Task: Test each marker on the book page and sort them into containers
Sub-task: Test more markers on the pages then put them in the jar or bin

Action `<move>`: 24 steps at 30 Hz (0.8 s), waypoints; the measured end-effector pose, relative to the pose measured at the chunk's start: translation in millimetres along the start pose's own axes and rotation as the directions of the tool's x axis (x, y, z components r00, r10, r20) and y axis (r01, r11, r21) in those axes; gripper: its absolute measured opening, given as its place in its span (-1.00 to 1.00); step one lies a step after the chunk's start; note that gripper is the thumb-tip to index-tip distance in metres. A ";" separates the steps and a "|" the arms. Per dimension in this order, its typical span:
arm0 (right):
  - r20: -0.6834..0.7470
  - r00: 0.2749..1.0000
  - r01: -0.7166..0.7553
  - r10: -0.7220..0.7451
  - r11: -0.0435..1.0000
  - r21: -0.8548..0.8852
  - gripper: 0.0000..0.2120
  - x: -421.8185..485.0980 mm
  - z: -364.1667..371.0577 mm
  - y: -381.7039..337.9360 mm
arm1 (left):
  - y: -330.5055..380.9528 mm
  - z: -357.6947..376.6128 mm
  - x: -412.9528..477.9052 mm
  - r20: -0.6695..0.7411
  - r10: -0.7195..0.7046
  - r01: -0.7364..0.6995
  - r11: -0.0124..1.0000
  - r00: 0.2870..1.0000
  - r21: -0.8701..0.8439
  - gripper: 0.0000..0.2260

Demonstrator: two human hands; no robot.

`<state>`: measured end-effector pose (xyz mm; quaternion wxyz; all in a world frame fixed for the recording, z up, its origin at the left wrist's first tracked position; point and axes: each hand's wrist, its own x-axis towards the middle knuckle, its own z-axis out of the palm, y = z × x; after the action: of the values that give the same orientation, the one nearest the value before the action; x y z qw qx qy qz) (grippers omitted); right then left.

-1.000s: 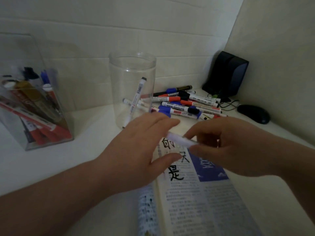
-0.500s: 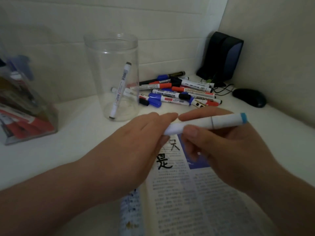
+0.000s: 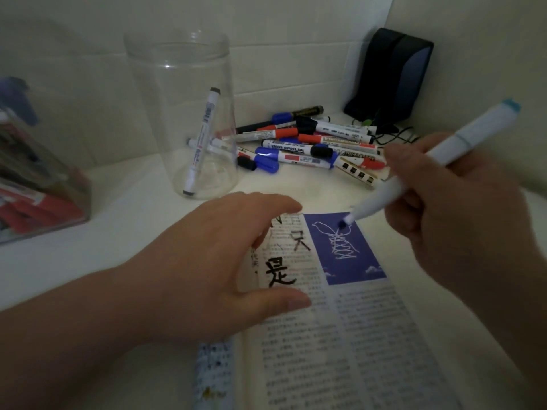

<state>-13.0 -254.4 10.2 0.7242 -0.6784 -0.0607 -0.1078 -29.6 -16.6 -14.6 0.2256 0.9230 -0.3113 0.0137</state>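
My right hand [image 3: 453, 208] grips a white marker [image 3: 420, 164] with a light blue end, uncapped. Its dark tip touches the purple picture on the open book page [image 3: 334, 315], where a white scribble shows. My left hand [image 3: 213, 261] rests on the page's left side, fingers spread; whether it holds the cap I cannot tell. A tall clear jar [image 3: 183, 113] behind holds one white marker [image 3: 201, 143] leaning inside. A pile of whiteboard markers [image 3: 307, 143] with red, blue and black caps lies to the jar's right. A clear box [image 3: 38, 184] at far left holds several markers.
A black speaker [image 3: 390, 75] stands in the back corner with a thin cable [image 3: 393, 134] running along the white desk [image 3: 118, 226]. Walls close in behind and on the right.
The marker's cap end came off between my hands. My right hand swung the marker tip down onto the purple picture, and my left hand settled on the page.
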 end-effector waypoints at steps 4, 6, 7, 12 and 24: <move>0.130 0.981 -0.133 0.146 0.986 -0.105 -0.78 11.6 -9.9 12.1 | -1.3 -2.4 2.8 0.093 -0.007 -0.003 0.995 0.996 0.102 -0.24; 0.289 0.926 -0.193 0.242 0.963 -0.188 -0.80 9.1 -7.8 17.2 | -1.3 -2.0 2.9 0.111 -0.019 0.007 0.994 0.994 0.105 -0.21; 0.372 0.882 -0.226 0.290 0.952 -0.206 -0.83 7.0 -5.6 18.5 | -1.7 -1.3 2.8 0.110 -0.026 0.015 0.995 0.994 0.100 -0.21; 0.483 0.796 -0.206 0.366 0.913 -0.353 -0.78 0.0 5.4 14.7 | -4.6 0.3 3.6 0.113 -0.039 0.026 0.993 0.993 0.114 -0.17; 0.277 0.898 -0.134 0.341 0.813 -0.566 -0.91 -3.3 18.0 17.7 | -5.0 0.8 5.2 0.140 -0.058 0.037 0.988 0.988 0.147 -0.16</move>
<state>-10.8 -235.2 -6.4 0.4900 -0.8625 -0.0756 0.1009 -22.6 -16.4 -16.5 0.1358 0.9426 -0.3028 -0.0358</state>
